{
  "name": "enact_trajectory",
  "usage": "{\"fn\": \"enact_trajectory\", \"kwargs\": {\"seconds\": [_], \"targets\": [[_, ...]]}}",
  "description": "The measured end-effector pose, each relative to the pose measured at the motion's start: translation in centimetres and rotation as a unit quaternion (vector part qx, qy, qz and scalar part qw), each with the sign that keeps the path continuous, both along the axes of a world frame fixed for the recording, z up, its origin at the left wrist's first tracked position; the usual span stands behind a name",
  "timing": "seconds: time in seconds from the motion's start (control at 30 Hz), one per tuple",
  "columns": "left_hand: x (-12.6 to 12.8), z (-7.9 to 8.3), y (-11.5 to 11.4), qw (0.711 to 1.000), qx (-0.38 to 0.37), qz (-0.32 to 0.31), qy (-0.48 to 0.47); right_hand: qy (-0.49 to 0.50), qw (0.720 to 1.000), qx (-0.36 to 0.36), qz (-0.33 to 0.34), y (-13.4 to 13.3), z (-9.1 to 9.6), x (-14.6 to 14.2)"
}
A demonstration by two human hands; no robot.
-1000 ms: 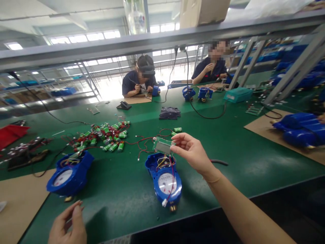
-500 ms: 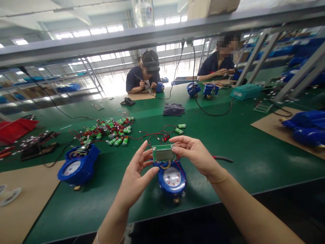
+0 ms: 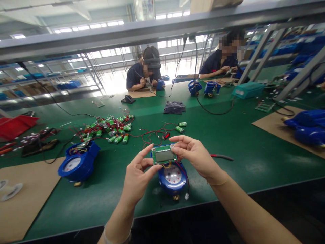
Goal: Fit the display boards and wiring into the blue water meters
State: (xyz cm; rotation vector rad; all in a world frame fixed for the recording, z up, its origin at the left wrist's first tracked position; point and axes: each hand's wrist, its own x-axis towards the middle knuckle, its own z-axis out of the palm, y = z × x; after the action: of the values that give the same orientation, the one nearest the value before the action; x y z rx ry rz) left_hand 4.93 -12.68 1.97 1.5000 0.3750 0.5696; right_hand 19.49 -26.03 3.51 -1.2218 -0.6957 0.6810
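A small green circuit board with a grey LCD screen is held up between my hands over a blue water meter. My left hand grips its left end, index finger at the top corner and thumb at the bottom edge. At the upper right corner, my right hand pinches the board between thumb and fingers. Yellow and red wires run down from the board towards the meter, and a white connector dangles on a dark lead at the meter's right. The board covers the meter's upper part.
Left of my hands is another blue meter with exposed wires. Beyond lies a heap of green batteries, with a dark cloth farther back. Blue meters rest on cardboard at right. Two co-workers sit across the green table.
My left hand has closed in on the board's left end; before, its thumb was apart from it. The board has tilted slightly, and the white connector hangs into clearer view.
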Motion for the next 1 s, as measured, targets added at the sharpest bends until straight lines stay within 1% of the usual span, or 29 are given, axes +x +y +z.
{"fn": "enact_trajectory", "kwargs": {"seconds": [0.27, 0.4, 0.6, 0.77, 1.0], "targets": [[-0.3, -0.6, -0.1, 1.0, 0.001, 0.0, 0.005, -0.003, 1.0, -0.006, -0.018, -0.1, 0.0, -0.5], [-0.4, -0.5, -0.2, 1.0, -0.005, -0.004, 0.003, -0.017, 0.999, -0.004, -0.036, -0.1, -0.1, -0.7], [-0.4, -0.3, -0.2, 1.0, 0.012, -0.001, 0.015, -0.046, 0.997, 0.019, -0.066, 0.1, 0.0, -0.9], [-0.3, -0.2, 0.2, 0.999, 0.025, -0.001, 0.03, -0.033, 0.998, 0.024, -0.05, 0.4, -0.3, -0.3], [0.6, -0.7, 1.0, 0.998, 0.043, -0.008, 0.048, -0.041, 0.998, 0.027, -0.042, 1.1, -1.5, 1.1]]}}
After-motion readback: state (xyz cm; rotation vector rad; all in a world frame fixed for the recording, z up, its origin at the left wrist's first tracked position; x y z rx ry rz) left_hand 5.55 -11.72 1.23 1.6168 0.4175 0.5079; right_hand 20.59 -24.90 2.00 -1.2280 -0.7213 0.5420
